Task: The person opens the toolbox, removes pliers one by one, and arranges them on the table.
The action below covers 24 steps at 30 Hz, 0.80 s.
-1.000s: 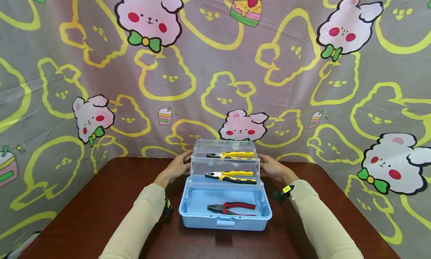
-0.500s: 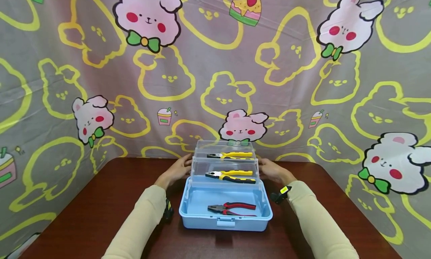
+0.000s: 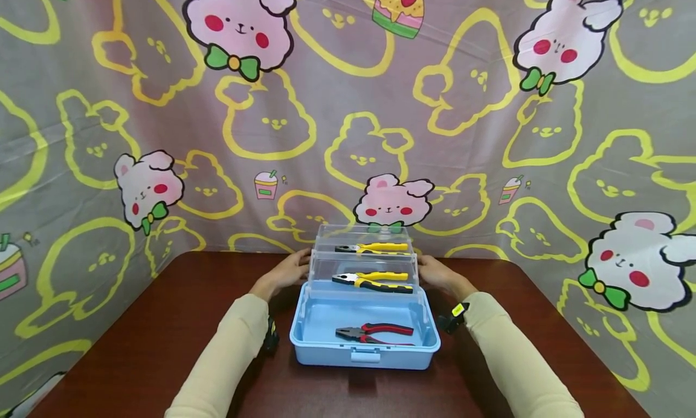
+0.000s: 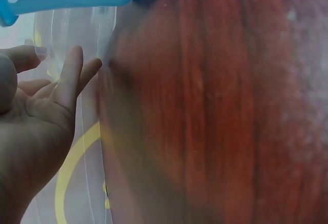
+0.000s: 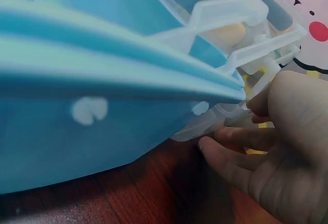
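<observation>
A light blue toolbox (image 3: 365, 356) stands unfolded on the table, its clear trays (image 3: 321, 267) raised in steps. Red-and-black pliers (image 3: 387, 329) lie in its bottom. Yellow-and-black pliers (image 3: 383, 277) rest in the lower tray, and another yellow-handled pair (image 3: 385, 247) in the upper one. My left hand (image 3: 285, 273) reaches behind the box's left side; in the left wrist view its fingers are fairly straight beside a clear plastic panel (image 4: 105, 24). My right hand (image 3: 437, 273) is at the back right corner, thumb and fingers spread close to the clear plastic (image 5: 197, 126). Firm contact cannot be made out.
The dark red-brown wooden table (image 3: 190, 309) has rounded far corners. Behind it hangs a patterned curtain (image 3: 304, 122) with cartoon rabbits. A white latch (image 3: 365, 355) sits on the box's front.
Both hands stay behind the box with only slight shifts; the right one has drawn marginally inward. The toolbox and pliers keep their places, while the head view tilts a little.
</observation>
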Each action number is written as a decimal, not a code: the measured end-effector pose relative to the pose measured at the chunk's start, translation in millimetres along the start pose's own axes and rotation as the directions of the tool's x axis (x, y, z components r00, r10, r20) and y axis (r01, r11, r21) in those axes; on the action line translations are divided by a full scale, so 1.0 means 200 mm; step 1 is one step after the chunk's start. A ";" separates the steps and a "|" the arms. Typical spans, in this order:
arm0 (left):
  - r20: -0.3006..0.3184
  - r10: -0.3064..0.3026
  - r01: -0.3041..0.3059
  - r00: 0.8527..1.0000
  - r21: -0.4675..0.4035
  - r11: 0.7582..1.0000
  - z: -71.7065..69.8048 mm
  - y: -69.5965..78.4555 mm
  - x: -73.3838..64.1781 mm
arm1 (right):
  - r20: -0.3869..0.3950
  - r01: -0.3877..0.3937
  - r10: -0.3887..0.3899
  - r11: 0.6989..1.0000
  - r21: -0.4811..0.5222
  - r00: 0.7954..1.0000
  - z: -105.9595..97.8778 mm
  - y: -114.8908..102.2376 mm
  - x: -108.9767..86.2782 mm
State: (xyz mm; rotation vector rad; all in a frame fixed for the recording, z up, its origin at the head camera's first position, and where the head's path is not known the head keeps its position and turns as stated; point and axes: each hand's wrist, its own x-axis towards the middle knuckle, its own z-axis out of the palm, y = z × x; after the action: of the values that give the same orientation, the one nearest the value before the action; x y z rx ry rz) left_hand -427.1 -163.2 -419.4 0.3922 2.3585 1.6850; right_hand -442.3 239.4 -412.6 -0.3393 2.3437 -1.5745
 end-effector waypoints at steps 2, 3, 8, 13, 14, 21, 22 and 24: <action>-0.008 -0.003 0.003 1.000 0.007 1.000 0.01 0.00 0.00 | -0.018 0.001 -0.002 1.000 -0.030 1.000 0.00 0.00 -0.01; -0.013 -0.003 0.003 1.000 0.010 1.000 0.01 0.01 0.00 | -0.027 -0.001 0.000 0.999 -0.048 1.000 -0.01 0.00 -0.02; -0.054 0.006 -0.005 0.999 0.014 1.000 0.02 0.02 -0.02 | -0.075 -0.009 0.002 0.996 -0.094 0.997 -0.05 -0.01 -0.06; -0.107 0.007 -0.001 0.994 0.063 0.998 0.02 0.03 -0.07 | -0.185 0.019 -0.054 0.982 -0.189 0.981 -0.09 -0.04 -0.11; -0.117 0.008 0.002 0.993 0.083 0.997 0.02 0.03 -0.08 | -0.210 0.023 -0.069 0.977 -0.212 0.975 -0.10 -0.05 -0.12; -0.209 0.069 -0.015 0.976 0.249 0.968 -0.01 0.09 -0.23 | -0.364 0.103 -0.220 0.944 -0.313 0.905 -0.10 -0.11 -0.17; -0.221 0.080 -0.018 0.972 0.271 0.962 -0.01 0.10 -0.26 | -0.378 0.119 -0.244 0.938 -0.326 0.893 -0.09 -0.13 -0.17; -0.237 0.095 -0.021 0.967 0.296 0.955 -0.01 0.11 -0.31 | -0.396 0.143 -0.285 0.925 -0.352 0.873 -0.08 -0.16 -0.18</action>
State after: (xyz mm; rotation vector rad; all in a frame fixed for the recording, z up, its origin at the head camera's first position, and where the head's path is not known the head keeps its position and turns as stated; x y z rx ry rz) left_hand -367.4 -178.2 -396.0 0.3160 2.8205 1.4859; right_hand -413.3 253.5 -372.4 -0.3539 3.0201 -1.4929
